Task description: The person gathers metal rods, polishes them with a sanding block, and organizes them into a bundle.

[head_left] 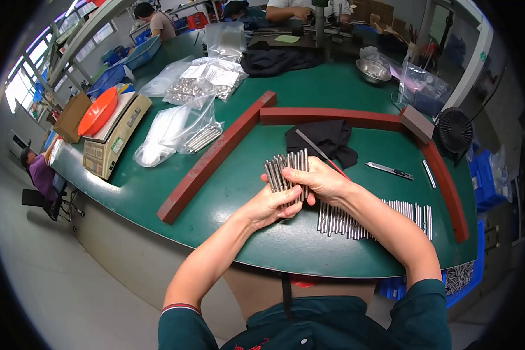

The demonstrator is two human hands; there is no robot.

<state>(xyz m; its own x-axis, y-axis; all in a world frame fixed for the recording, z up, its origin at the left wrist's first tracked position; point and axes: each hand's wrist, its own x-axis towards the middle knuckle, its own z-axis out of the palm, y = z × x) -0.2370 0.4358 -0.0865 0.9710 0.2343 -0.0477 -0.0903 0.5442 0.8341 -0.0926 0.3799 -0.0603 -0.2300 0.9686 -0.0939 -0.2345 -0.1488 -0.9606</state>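
A bundle of thin metal rods (278,173) stands nearly upright between my two hands above the green table. My left hand (272,205) is closed round the lower part of the bundle. Higher up and from the right, my right hand (322,179) grips the same rods, its thumb across them. To the right, partly behind my right forearm, a row of loose metal rods (344,223) lies side by side on the tabletop. A black cloth (332,140) lies just beyond my hands, with a slim grey and red tool (321,149) across it.
Red-brown bars (216,160) frame the work area on the green table (227,204). A utility knife (389,170) lies at right, near a small fan (455,129). Left stand a scale (114,140) with an orange basin (99,111) and bags of metal parts (204,81). Other people work beyond.
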